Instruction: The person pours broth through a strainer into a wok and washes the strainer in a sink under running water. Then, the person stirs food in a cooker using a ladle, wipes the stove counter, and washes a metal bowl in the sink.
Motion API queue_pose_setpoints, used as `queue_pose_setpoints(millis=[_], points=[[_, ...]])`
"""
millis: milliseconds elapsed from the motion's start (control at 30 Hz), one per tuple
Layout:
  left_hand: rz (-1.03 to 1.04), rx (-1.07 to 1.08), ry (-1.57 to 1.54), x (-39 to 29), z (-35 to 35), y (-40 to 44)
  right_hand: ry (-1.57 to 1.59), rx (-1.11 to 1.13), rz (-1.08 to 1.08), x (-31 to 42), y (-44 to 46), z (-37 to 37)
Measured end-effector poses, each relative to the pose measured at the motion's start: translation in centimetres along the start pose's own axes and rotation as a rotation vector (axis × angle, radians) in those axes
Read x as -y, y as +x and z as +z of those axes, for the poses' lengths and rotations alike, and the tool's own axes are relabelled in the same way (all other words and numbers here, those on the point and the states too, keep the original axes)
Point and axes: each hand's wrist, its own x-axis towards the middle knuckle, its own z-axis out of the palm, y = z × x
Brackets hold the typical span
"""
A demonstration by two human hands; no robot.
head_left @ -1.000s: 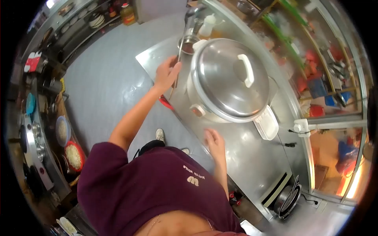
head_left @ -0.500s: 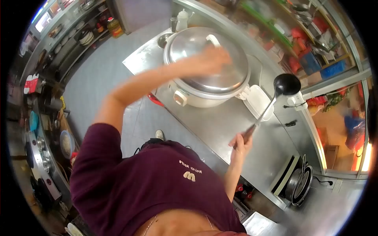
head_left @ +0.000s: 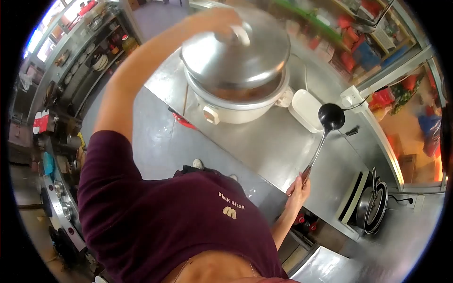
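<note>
My left hand (head_left: 225,22) is closed at the white handle of a large metal lid (head_left: 222,61), slightly blurred. The lid is raised and tilted over a big white rice cooker (head_left: 240,113). A gap along the front rim shows brownish contents, too dim to make out. My right hand (head_left: 298,191) is wrapped round the dark handle of a ladle (head_left: 331,116), whose black bowl points up and away from me over the metal counter. A white tray (head_left: 306,111) lies on the counter beside the cooker, close to the ladle bowl.
The steel counter (head_left: 255,146) runs diagonally before me. Dark round pans (head_left: 373,210) stand at its right end. A power socket (head_left: 350,97) sits by the window frame. Shelves with dishes (head_left: 99,61) and a stove (head_left: 63,207) line the left.
My left hand has raised the lid off the cooker, tilting it so the front of the pot shows. My right hand has drawn the ladle slightly lower in view.
</note>
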Motion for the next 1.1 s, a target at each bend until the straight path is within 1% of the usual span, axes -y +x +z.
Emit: queue_pose_setpoints(millis=[33, 100, 167, 200, 233, 267, 300, 333, 367, 400, 467, 500, 533, 567, 600, 667, 733, 767, 867, 900, 967, 1000, 1100], points=[[0.297, -0.256, -0.106, 4.1, 0.8, -1.1, -0.051, -0.005, -0.043, 0.7, 0.3, 0.3], [0.191, -0.433, 0.162, 5.0, -3.3, -5.9, -0.112, 0.025, -0.111, 1.0, 1.6, 0.2], [-0.154, -0.323, 0.195, 5.1, -6.3, -11.0, -0.190, 0.068, -0.184, 1.8, 3.4, 0.5], [-0.192, -0.483, 0.050, 2.9, -8.2, -13.1, -0.293, 0.077, -0.230, 2.6, 4.4, 0.9], [-0.476, -0.258, 0.058, 5.1, -7.1, -16.2, -0.396, 0.087, -0.279, 3.6, 5.5, 1.4], [-0.834, -0.274, -0.284, 3.8, -7.3, -19.0, -0.498, 0.098, -0.328, 4.6, 6.7, 2.2], [-0.561, -0.405, 0.003, 8.1, -4.0, -23.8, -0.649, 0.104, -0.499, 5.7, 8.0, 3.1], [-0.706, -0.368, 0.042, 5.9, -4.3, -26.0, -0.798, 0.109, -0.673, 6.7, 9.4, 4.4], [-0.712, -0.423, 0.079, 6.4, -2.2, -29.7, -0.905, 0.120, -0.772, 7.8, 10.8, 5.9], [-0.869, -0.282, -0.032, 5.3, -1.6, -32.3, -1.011, 0.128, -0.871, 8.7, 12.3, 7.6], [-0.943, -0.294, 0.030, 3.8, 2.5, -38.8, -1.133, 0.185, -1.116, 9.8, 16.0, 11.3], [-1.080, -0.211, -0.019, 3.1, 4.8, -42.2, -1.301, 0.207, -1.109, 10.4, 17.5, 13.5], [-1.137, -0.226, -0.011, 1.6, 7.0, -45.2, -1.473, 0.229, -1.095, 10.9, 18.8, 15.8], [-1.080, -0.262, 0.035, 0.2, 9.1, -48.4, -1.536, 0.254, -1.193, 11.3, 20.0, 18.2], [-1.230, -0.077, 0.004, -1.0, 10.5, -51.1, -1.597, 0.280, -1.291, 11.4, 21.2, 20.5], [-1.372, 0.045, 0.027, -5.0, 12.7, -55.2, -1.618, 0.344, -1.467, 10.7, 23.6, 24.2], [-1.508, 0.185, 0.000, -8.4, 15.0, -59.2, -1.678, 0.432, -1.515, 10.0, 25.1, 27.1], [-1.517, 0.168, -0.047, -10.3, 16.0, -61.4, -1.706, 0.476, -1.538, 9.7, 25.3, 28.0], [-1.669, 0.395, -0.102, -14.6, 17.7, -64.7, -1.864, 0.545, -1.381, 9.5, 24.2, 29.6], [-1.703, 0.472, -0.141, -15.5, 18.3, -65.9, -1.901, 0.564, -1.288, 9.3, 24.2, 29.7], [-1.738, 0.497, -0.173, -17.5, 20.0, -68.1, -1.963, 0.598, -1.102, 8.9, 24.5, 29.6], [-1.755, 0.507, -0.187, -18.4, 20.8, -69.2, -1.952, 0.637, -1.110, 8.8, 24.5, 29.2], [-1.781, 0.443, -0.243, -20.1, 23.5, -71.9, -1.883, 0.716, -1.147, 9.1, 24.1, 27.3]])
